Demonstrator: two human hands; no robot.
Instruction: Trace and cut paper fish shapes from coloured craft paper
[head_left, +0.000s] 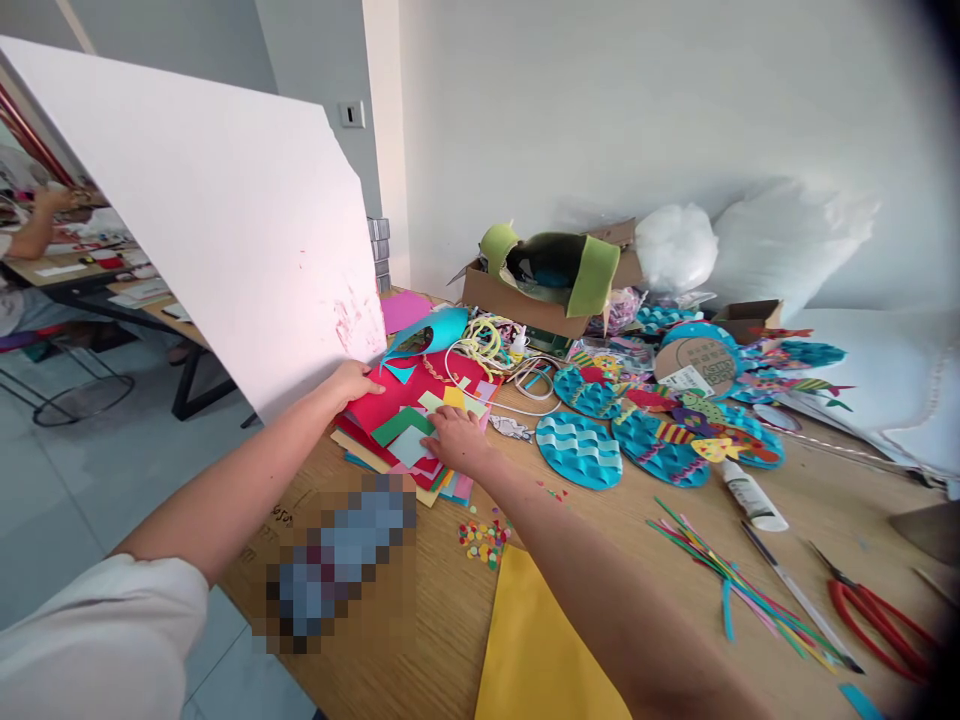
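My left hand (354,384) is at the left edge of a pile of coloured paper, its thumb over a red sheet (369,412) and its fingers by the foot of a leaning white board (225,220). My right hand (459,440) lies over small paper scraps on that pile, fingers apart. Under and around its fingertips are a green piece (401,425), a pale blue-green piece (411,447) and a yellow piece (454,397). A curled blue sheet (439,330) rests behind the red one.
Confetti dots (484,538) and yellow paper (525,640) lie near my right forearm. Blue wavy discs (579,450), a glue bottle (754,497), paper strips (739,580), a pen (799,595) and red-handled scissors (874,610) are rightward. A cardboard box (517,297) stands behind.
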